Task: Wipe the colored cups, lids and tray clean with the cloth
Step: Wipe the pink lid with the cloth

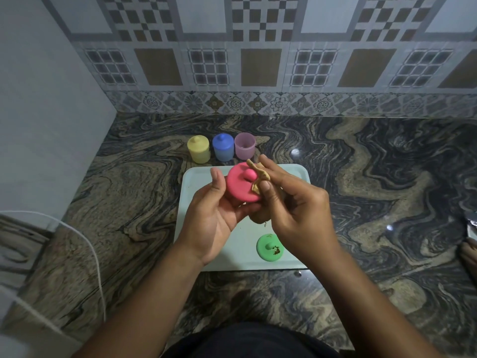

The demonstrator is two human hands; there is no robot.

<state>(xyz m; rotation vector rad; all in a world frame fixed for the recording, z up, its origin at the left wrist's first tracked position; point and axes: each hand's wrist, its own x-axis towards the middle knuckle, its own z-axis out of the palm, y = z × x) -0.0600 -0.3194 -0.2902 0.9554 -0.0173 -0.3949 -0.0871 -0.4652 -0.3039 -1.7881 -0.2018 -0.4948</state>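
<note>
Lid-wiping in hand: left hand (214,210) curls round pink lid (241,186) above tray (198,182); right hand (296,210) pinches cloth (258,177) beside its knob. Likely next: crumbed green lid (269,248), toward the table's front edge, needs firm rubbing.

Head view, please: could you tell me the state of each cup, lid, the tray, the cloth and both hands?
tray: flat on counter.
yellow cup: upright, lidded.
blue cup: upright, lidded.
purple cup: upright, no lid.
cloth: pinched, bunched.
pink lid: held above tray, cloth against it.
green lid: lying on tray, brown crumbs on it.
left hand: grips pink lid.
right hand: pinches cloth.
</note>
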